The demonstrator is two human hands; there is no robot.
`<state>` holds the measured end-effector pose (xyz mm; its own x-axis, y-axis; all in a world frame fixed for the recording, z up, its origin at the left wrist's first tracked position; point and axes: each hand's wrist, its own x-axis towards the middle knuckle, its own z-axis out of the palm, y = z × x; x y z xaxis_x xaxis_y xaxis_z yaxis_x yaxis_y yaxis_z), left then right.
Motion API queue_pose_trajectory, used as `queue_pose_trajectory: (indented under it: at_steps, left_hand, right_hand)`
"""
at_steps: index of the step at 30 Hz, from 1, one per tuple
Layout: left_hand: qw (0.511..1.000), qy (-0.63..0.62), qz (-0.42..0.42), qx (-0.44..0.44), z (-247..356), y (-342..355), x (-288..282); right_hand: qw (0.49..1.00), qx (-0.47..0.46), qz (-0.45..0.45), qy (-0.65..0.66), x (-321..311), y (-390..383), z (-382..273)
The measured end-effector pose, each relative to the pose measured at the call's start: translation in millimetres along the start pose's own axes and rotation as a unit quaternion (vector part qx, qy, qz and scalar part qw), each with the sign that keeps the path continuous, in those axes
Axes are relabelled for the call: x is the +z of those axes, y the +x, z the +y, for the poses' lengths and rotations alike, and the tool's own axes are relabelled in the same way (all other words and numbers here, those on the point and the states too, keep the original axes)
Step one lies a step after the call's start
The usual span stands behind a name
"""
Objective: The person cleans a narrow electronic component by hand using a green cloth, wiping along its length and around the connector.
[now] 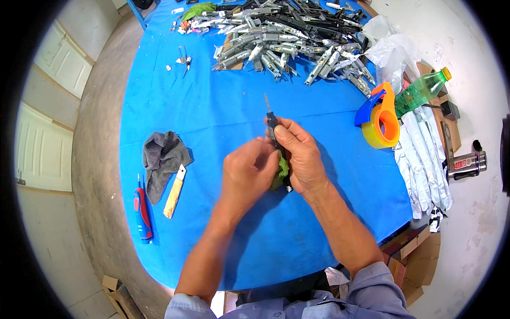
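Over the middle of the blue-covered table, my right hand grips a slim black part with a thin metal rod sticking up from its far end. The thumb lies along its side, and the part tilts slightly. My left hand is closed, its fingers pinching a green cloth against the lower length of the part. The part's near tip shows below the cloth, while its middle is hidden by fingers and cloth. My left hand and forearm look a little blurred.
A large pile of grey and black slim parts covers the far side. At left lie a grey rag, a yellow-handled blade and a red-and-blue electric screwdriver. An orange tape dispenser and green bottle are at right.
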<state>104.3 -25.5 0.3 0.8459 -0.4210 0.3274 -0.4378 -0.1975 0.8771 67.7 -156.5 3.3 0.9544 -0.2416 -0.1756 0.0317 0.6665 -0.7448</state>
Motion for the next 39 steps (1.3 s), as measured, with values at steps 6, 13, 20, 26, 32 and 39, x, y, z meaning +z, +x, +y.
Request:
queue_pose_trajectory:
  at_steps: [6,13,20,26,32,39]
  left_hand:
    - [0.999,0.019,0.021,0.034,-5.7,-1.3,1.9]
    - [0.996,-0.048,-0.032,-0.062,-3.1,1.0,-3.7]
    - [0.983,-0.108,-0.100,-0.107,-8.8,5.2,-19.0]
    - [0.979,-0.065,-0.156,-0.115,-7.8,5.5,-19.1]
    - [0.975,0.002,-0.198,-0.101,0.7,8.9,-23.2]
    - [0.955,-0.152,-0.189,-0.170,4.4,6.0,-23.2]
  right_hand:
    - [1.000,0.008,0.003,0.022,-0.6,-0.9,-0.8]
    - [0.994,0.035,-0.024,0.101,-4.8,1.4,-4.6]
    - [0.987,0.053,-0.051,0.141,-5.1,1.5,-2.3]
    - [0.991,0.059,-0.037,0.117,-11.4,3.6,-3.1]
    - [0.992,0.056,-0.040,0.106,-12.7,3.3,-2.1]
    - [0.994,0.023,-0.054,0.090,-19.9,8.6,-4.6]
